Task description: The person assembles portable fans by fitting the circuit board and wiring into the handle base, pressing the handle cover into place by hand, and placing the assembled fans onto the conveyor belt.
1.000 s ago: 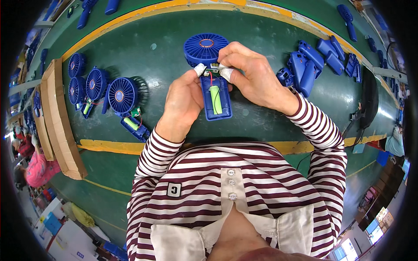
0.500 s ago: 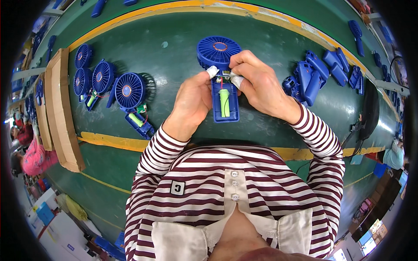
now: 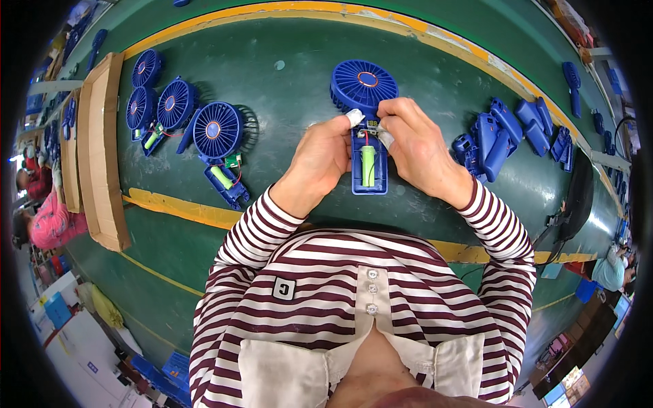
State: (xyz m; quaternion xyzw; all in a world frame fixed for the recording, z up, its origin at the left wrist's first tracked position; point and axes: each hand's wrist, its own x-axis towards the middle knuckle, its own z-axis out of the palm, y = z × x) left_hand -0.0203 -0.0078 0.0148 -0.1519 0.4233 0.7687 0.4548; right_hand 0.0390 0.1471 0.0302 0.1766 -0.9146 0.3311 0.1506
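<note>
A blue handheld fan (image 3: 364, 80) lies on the green table in front of me, its round head pointing away and its handle open. Inside the handle shell sit a light green cylindrical battery (image 3: 368, 167), thin wires and a small circuit board (image 3: 372, 125) at the neck. My left hand (image 3: 317, 158) is closed on the left side of the neck, the thumb in a white cover pressing at its edge. My right hand (image 3: 423, 144) is pinched at the right side of the board; another white cover shows on a digit. Whatever lies between those fingertips is hidden.
Several similar fans (image 3: 218, 129) with exposed batteries lie at the left, beside a long cardboard tray (image 3: 102, 156). A pile of blue handle shells (image 3: 491, 139) lies at the right, near a black object (image 3: 578, 187). Yellow tape (image 3: 180, 209) marks the table's near edge.
The whole view has shifted, with the table's things now farther right in it. The fan and both hands have moved slightly right too; both hands stay at the fan's neck.
</note>
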